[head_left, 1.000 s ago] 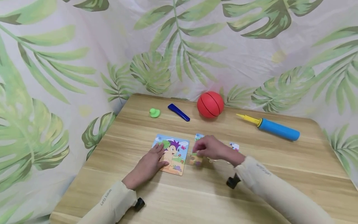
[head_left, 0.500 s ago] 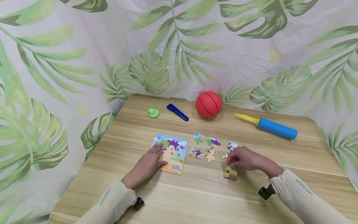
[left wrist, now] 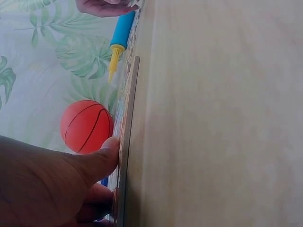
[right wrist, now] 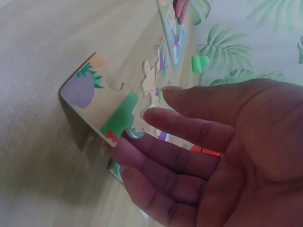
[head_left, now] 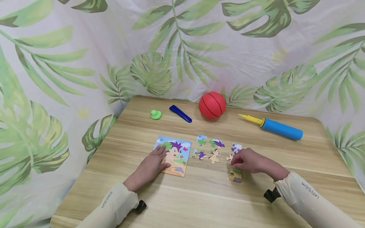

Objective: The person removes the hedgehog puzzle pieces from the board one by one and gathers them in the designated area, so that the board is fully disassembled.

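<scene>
My left hand (head_left: 151, 163) rests on the left part of a square picture puzzle board (head_left: 184, 158) showing a purple-haired hedgehog. Its thumb lies on the board's face in the left wrist view. At the right, my right hand (head_left: 248, 161) is beside a corner puzzle piece (head_left: 235, 176) with sand, green grass and a purple shape. In the right wrist view, thumb and index finger stand apart, while other fingertips touch or nearly touch the corner piece's edge (right wrist: 102, 101). Several loose pieces, such as a tan body piece (head_left: 214, 157) and a purple-spiked piece (head_left: 218, 143), lie between the hands.
Along the back of the wooden table (head_left: 182, 202) are a green toy duck (head_left: 156, 114), a dark blue flat bar (head_left: 180, 113), a red ball (head_left: 212, 105) and a blue-and-yellow hand pump (head_left: 280, 128). A leaf-patterned cloth (head_left: 182, 47) hangs behind.
My right hand has carried the corner piece from beside the board to the right, where it now lies flatter on the table. My left hand has stayed on the board.
</scene>
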Demonstrator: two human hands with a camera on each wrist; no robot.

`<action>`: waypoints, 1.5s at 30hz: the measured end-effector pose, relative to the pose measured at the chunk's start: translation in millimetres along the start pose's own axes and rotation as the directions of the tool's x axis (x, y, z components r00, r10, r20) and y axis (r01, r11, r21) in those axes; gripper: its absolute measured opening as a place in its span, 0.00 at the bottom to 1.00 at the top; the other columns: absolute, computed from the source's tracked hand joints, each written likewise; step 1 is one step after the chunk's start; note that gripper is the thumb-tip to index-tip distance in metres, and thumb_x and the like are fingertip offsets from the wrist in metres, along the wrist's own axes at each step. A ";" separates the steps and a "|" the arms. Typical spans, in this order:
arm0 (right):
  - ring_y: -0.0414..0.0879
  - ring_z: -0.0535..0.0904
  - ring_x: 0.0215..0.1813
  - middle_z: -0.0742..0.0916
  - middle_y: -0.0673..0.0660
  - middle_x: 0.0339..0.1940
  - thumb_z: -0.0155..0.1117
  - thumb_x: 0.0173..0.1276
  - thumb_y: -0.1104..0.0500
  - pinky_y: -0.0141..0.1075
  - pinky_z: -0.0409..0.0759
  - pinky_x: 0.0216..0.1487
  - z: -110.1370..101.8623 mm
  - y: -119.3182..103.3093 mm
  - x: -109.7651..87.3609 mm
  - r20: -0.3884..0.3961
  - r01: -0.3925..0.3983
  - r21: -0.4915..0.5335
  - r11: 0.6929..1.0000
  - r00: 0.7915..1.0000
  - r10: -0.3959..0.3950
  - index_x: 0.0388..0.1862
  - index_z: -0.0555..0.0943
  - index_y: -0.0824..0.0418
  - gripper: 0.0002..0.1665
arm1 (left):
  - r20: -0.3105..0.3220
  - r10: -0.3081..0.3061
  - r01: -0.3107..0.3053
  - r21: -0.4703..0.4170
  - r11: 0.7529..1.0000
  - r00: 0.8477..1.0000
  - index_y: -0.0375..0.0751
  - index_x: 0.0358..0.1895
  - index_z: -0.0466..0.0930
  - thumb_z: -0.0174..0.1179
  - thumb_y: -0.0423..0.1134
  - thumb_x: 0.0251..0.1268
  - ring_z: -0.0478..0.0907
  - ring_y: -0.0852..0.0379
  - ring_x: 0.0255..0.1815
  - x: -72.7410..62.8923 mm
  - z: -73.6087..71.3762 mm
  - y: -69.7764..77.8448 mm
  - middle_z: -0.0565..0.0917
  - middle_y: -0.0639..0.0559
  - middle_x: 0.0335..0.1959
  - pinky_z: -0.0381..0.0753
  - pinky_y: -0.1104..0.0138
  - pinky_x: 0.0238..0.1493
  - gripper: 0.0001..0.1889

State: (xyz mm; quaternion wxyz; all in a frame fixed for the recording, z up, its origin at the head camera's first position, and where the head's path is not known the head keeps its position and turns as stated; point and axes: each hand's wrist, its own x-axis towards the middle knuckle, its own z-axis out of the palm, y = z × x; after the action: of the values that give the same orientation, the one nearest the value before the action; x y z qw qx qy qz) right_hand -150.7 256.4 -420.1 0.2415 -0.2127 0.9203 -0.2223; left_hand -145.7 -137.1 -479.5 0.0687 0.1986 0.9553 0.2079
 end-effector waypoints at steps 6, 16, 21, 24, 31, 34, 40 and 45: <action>0.38 0.74 0.34 0.88 0.46 0.33 0.66 0.70 0.57 0.30 0.75 0.34 2.3 -4.6 -1.2 -0.055 -0.018 -0.022 1.000 0.998 0.017 0.41 0.89 0.57 0.08 | -0.010 0.011 -0.010 0.017 1.000 1.000 0.22 0.70 0.65 0.60 0.48 0.72 0.54 0.35 0.81 0.3 1.8 -1.7 0.60 0.33 0.78 0.61 0.45 0.77 0.35; 0.35 0.77 0.32 0.89 0.45 0.32 0.66 0.70 0.57 0.33 0.79 0.36 -6.4 -31.7 5.1 -0.146 0.058 -0.112 0.992 0.987 -0.074 0.40 0.88 0.57 0.07 | -0.026 0.009 -0.009 0.013 1.000 1.000 0.24 0.69 0.67 0.61 0.49 0.70 0.56 0.36 0.80 -0.1 2.3 -2.9 0.62 0.34 0.78 0.62 0.46 0.77 0.35; 0.35 0.77 0.31 0.88 0.45 0.31 0.66 0.70 0.57 0.31 0.79 0.36 -13.2 -61.5 19.7 -0.148 0.125 -0.124 0.984 0.979 -0.143 0.40 0.89 0.56 0.07 | -0.039 0.015 -0.014 0.029 0.999 0.999 0.26 0.68 0.70 0.63 0.50 0.69 0.59 0.36 0.79 0.6 1.3 -3.1 0.65 0.35 0.76 0.65 0.46 0.76 0.34; 0.35 0.77 0.31 0.88 0.45 0.30 0.66 0.70 0.56 0.31 0.80 0.37 -19.1 -80.7 29.5 -0.151 0.174 -0.140 0.975 0.969 -0.195 0.40 0.89 0.55 0.07 | -0.041 0.009 -0.008 0.028 1.000 0.999 0.28 0.68 0.72 0.63 0.50 0.69 0.63 0.37 0.77 3.3 -3.0 -3.2 0.67 0.36 0.75 0.67 0.46 0.75 0.33; 0.36 0.77 0.30 0.87 0.46 0.28 0.66 0.70 0.57 0.32 0.81 0.39 -31.6 -116.2 50.5 -0.155 0.254 -0.164 0.953 0.948 -0.279 0.38 0.88 0.55 0.06 | -0.072 -0.001 -0.006 -0.093 0.996 0.997 0.33 0.68 0.73 0.58 0.44 0.74 0.65 0.40 0.77 9.7 -25.7 -17.8 0.71 0.41 0.74 0.65 0.46 0.75 0.25; 0.37 0.78 0.32 0.87 0.46 0.30 0.65 0.71 0.57 0.32 0.81 0.41 -28.1 -125.1 65.1 -0.129 0.255 -0.155 0.954 0.953 -0.276 0.38 0.88 0.55 0.06 | -0.026 0.037 -0.040 -0.089 0.995 0.999 0.32 0.70 0.70 0.57 0.41 0.75 0.60 0.38 0.79 7.5 -34.7 -33.1 0.67 0.42 0.77 0.61 0.45 0.77 0.26; 0.40 0.81 0.39 0.89 0.50 0.37 0.64 0.72 0.56 0.34 0.83 0.45 11.0 -134.3 114.0 -0.067 0.265 -0.125 0.956 0.959 -0.275 0.45 0.87 0.57 0.09 | 0.078 0.063 -0.053 -0.117 0.992 0.995 0.38 0.76 0.61 0.54 0.43 0.77 0.52 0.36 0.82 0.9 -35.0 -61.9 0.59 0.45 0.81 0.56 0.41 0.78 0.30; 0.44 0.82 0.43 0.89 0.55 0.42 0.64 0.72 0.59 0.37 0.83 0.50 51.7 -143.9 142.3 -0.040 0.243 -0.155 0.958 0.967 -0.252 0.56 0.84 0.61 0.16 | 0.049 0.064 -0.058 -0.121 0.991 0.997 0.39 0.76 0.61 0.58 0.46 0.74 0.51 0.36 0.82 1.4 -23.4 -66.0 0.58 0.46 0.81 0.55 0.39 0.78 0.33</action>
State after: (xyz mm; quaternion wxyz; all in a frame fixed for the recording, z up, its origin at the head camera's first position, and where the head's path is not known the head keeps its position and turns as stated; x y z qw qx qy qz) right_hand -194.8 53.0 -436.7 0.1678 -0.3367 0.9073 -0.1878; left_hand -175.1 -200.2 -486.4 0.0994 0.2289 0.9325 0.2613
